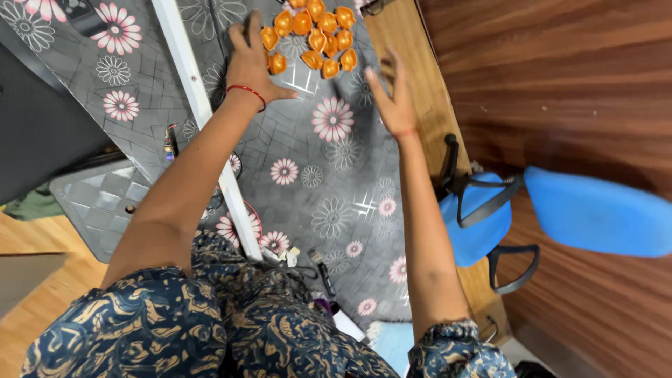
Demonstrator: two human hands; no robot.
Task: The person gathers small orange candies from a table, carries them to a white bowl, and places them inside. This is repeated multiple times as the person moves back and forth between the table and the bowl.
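The cluster of small orange cups (311, 35) lay at the far end of the table, on the grey flowered cloth (315, 182). I had my left hand (252, 59) flat on the cloth, fingers spread, its fingertips touching the nearest cups and gripping nothing. My right hand (392, 91) hovered just right of the cluster, released, fingers loosely curled and blurred. A red thread (246, 91) circled the left wrist. A white bar (203, 119) crossed the cloth beneath my left forearm. A blue office chair (546, 210) stood to the right, on the wooden floor (560, 84).
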